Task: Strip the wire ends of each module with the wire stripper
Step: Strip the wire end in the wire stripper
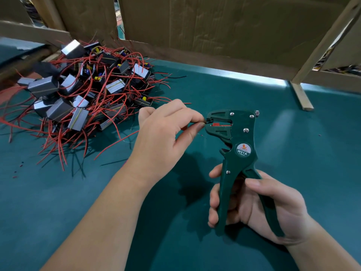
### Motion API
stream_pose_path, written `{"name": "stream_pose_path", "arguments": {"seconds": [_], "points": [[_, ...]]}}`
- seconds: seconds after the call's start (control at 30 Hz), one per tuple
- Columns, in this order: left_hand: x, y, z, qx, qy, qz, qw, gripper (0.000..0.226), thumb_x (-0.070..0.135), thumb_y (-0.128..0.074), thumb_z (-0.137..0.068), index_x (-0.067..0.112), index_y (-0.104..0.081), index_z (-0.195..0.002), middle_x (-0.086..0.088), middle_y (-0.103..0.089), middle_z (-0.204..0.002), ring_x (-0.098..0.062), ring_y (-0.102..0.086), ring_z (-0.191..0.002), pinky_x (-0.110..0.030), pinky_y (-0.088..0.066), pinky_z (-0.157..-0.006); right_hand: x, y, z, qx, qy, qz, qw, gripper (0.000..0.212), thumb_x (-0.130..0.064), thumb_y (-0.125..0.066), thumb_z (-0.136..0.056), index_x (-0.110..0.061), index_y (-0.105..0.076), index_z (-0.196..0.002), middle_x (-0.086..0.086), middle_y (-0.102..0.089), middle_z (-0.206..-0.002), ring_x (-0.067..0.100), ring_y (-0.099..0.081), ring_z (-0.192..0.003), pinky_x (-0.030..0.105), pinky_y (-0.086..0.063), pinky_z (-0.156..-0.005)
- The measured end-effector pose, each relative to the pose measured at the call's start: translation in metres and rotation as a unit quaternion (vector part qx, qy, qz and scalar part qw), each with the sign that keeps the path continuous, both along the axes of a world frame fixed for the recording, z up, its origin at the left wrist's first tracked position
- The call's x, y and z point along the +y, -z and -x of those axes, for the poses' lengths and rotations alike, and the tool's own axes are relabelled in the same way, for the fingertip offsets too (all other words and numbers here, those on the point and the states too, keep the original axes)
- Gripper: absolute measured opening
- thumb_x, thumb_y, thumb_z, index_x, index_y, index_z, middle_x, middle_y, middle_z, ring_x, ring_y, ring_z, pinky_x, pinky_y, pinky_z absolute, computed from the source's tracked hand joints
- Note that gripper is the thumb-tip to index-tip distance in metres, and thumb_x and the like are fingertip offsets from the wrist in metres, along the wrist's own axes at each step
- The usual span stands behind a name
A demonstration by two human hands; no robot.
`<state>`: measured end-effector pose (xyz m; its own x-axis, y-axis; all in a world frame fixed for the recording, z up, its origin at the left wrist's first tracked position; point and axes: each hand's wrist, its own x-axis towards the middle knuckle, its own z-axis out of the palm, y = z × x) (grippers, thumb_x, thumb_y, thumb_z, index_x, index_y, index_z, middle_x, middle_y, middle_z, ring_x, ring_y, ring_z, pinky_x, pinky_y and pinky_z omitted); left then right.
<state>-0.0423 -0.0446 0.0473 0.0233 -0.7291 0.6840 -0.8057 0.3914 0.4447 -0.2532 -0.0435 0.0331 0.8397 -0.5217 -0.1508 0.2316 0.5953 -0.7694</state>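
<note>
My right hand grips the two handles of a dark green wire stripper, held upright with its jaws pointing left. My left hand pinches a thin dark wire end between thumb and forefinger, and the tip sits in the stripper's jaws. A red piece shows inside the jaws. The module on that wire is hidden behind my left hand. A heap of grey metal modules with red and black wires lies on the table at the left.
The table has a teal mat. Cardboard walls on wooden frames stand along the back, with a wooden foot at the right. Small red insulation scraps lie at the far left.
</note>
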Motion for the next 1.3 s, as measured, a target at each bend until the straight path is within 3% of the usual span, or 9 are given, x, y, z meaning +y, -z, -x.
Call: {"name": "stream_pose_path", "arguments": {"seconds": [0.4,0.63,0.73,0.8,0.9,1.0,1.17,1.23,1.3], "points": [[0.001,-0.002,0.0,-0.033,-0.02,0.013,0.999,0.012,0.027,-0.055,-0.096,0.028,-0.065,-0.09,0.011,-0.056,-0.084,-0.009,-0.053,-0.079,-0.032,-0.02,-0.074,0.001,-0.001,0.002,0.03,0.01,0.01,0.999,0.043,-0.033,-0.075,-0.075,-0.005,-0.063,-0.105,0.026,-0.062,-0.082,0.041,-0.063,-0.071,0.053,-0.049,-0.072],[0.002,-0.002,0.001,-0.031,-0.016,0.014,0.999,0.013,0.027,-0.054,-0.096,0.027,-0.065,-0.091,0.009,-0.057,-0.084,-0.012,-0.054,-0.079,-0.037,-0.024,-0.074,0.002,-0.002,0.002,0.057,0.028,0.036,0.997,0.039,-0.033,-0.077,-0.069,-0.009,-0.064,-0.096,0.024,-0.061,-0.076,0.039,-0.062,-0.064,0.057,-0.035,-0.075],[0.0,0.0,0.001,-0.03,-0.019,0.016,0.999,0.013,0.027,-0.052,-0.097,0.026,-0.064,-0.092,0.01,-0.058,-0.086,-0.01,-0.054,-0.081,-0.038,-0.025,-0.075,0.004,-0.004,0.0,0.053,0.04,0.026,0.997,0.039,-0.035,-0.078,-0.068,-0.008,-0.063,-0.093,0.025,-0.059,-0.072,0.038,-0.061,-0.06,0.054,-0.044,-0.068],[-0.001,0.003,0.001,-0.004,-0.012,-0.004,1.0,0.014,0.026,-0.047,-0.098,0.025,-0.061,-0.099,0.013,-0.057,-0.086,-0.002,-0.05,-0.081,-0.036,-0.026,-0.08,0.008,-0.004,-0.005,0.054,0.067,0.01,0.996,0.04,-0.038,-0.079,-0.065,-0.009,-0.062,-0.087,0.024,-0.056,-0.067,0.035,-0.058,-0.053,0.046,-0.05,-0.057],[-0.003,0.01,0.002,0.049,0.029,-0.081,0.995,0.024,0.024,-0.035,-0.098,0.025,-0.049,-0.117,0.014,-0.051,-0.078,0.004,-0.047,-0.077,-0.024,-0.022,-0.089,0.009,-0.004,-0.013,0.079,0.144,-0.016,0.986,0.047,-0.045,-0.083,-0.05,-0.012,-0.058,-0.071,0.012,-0.045,-0.055,0.024,-0.043,-0.037,0.031,-0.044,-0.041],[-0.006,0.017,0.005,0.041,0.065,-0.143,0.987,0.033,0.021,-0.035,-0.094,0.026,-0.044,-0.126,0.014,-0.049,-0.078,0.002,-0.046,-0.075,-0.028,-0.028,-0.085,0.002,-0.004,-0.012,0.057,0.143,-0.039,0.987,0.049,-0.047,-0.083,-0.051,-0.011,-0.064,-0.079,0.015,-0.052,-0.063,0.028,-0.051,-0.046,0.038,-0.049,-0.048],[-0.011,0.013,0.001,0.236,0.044,-0.1,0.966,0.022,0.015,-0.048,-0.095,0.032,-0.05,-0.107,0.011,-0.059,-0.076,0.0,-0.051,-0.066,-0.017,-0.042,-0.07,-0.005,-0.003,-0.005,-0.031,0.166,-0.014,0.986,0.059,-0.031,-0.083,-0.057,-0.005,-0.066,-0.107,0.027,-0.061,-0.111,0.041,-0.062,-0.081,0.056,-0.052,-0.077],[-0.012,0.008,0.007,0.396,0.023,-0.117,0.91,0.024,0.008,-0.049,-0.098,0.031,-0.052,-0.103,0.012,-0.06,-0.07,0.001,-0.05,-0.059,-0.023,-0.051,-0.065,-0.003,-0.002,-0.006,-0.033,0.163,0.004,0.986,0.065,-0.028,-0.083,-0.058,-0.002,-0.063,-0.114,0.026,-0.054,-0.129,0.043,-0.061,-0.082,0.059,-0.05,-0.079],[-0.011,0.002,0.017,0.558,0.038,-0.155,0.814,0.022,0.005,-0.048,-0.098,0.026,-0.053,-0.104,0.01,-0.058,-0.065,-0.002,-0.049,-0.056,-0.027,-0.055,-0.056,0.001,-0.001,-0.01,-0.035,0.13,0.021,0.991,0.071,-0.027,-0.081,-0.062,0.003,-0.057,-0.122,0.028,-0.051,-0.129,0.044,-0.061,-0.082,0.061,-0.047,-0.08]]}}
